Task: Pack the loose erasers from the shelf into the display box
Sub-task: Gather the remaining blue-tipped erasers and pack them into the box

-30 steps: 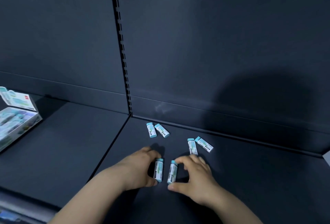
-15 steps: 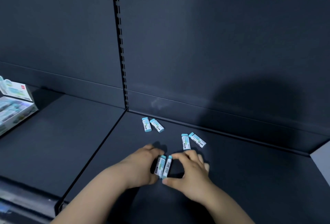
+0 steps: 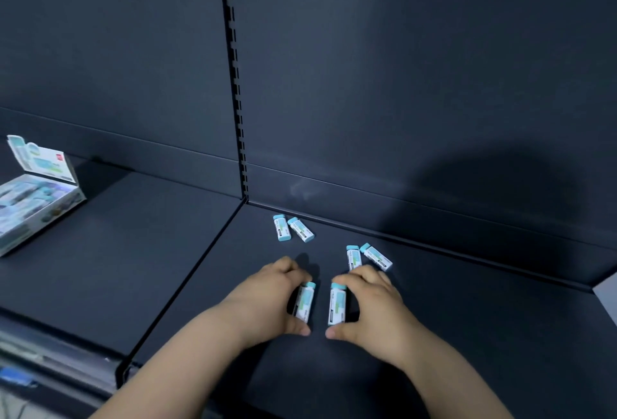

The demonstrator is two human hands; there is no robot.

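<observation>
Several white erasers with teal ends lie on the dark shelf (image 3: 467, 335). My left hand (image 3: 267, 301) pinches one eraser (image 3: 305, 301) between fingers and thumb. Beside it, my right hand (image 3: 374, 308) pinches another eraser (image 3: 338, 305) the same way; the two erasers stand a little apart. A pair of erasers (image 3: 292, 227) lies near the back wall. A second pair (image 3: 367, 256) lies just beyond my right fingers. The open display box (image 3: 36, 208), its lid flap raised and erasers inside, sits on the neighbouring shelf at far left.
A slotted upright (image 3: 235, 84) divides the dark back panels, and a seam (image 3: 187, 281) splits the two shelf boards. The shelf's front edge (image 3: 60, 365) runs along the lower left. The right board ends at an edge (image 3: 597, 288).
The two gripped erasers were pressed side by side half a second ago; now they are apart again, one in each hand. The view has shifted slightly, and the box shows more.
</observation>
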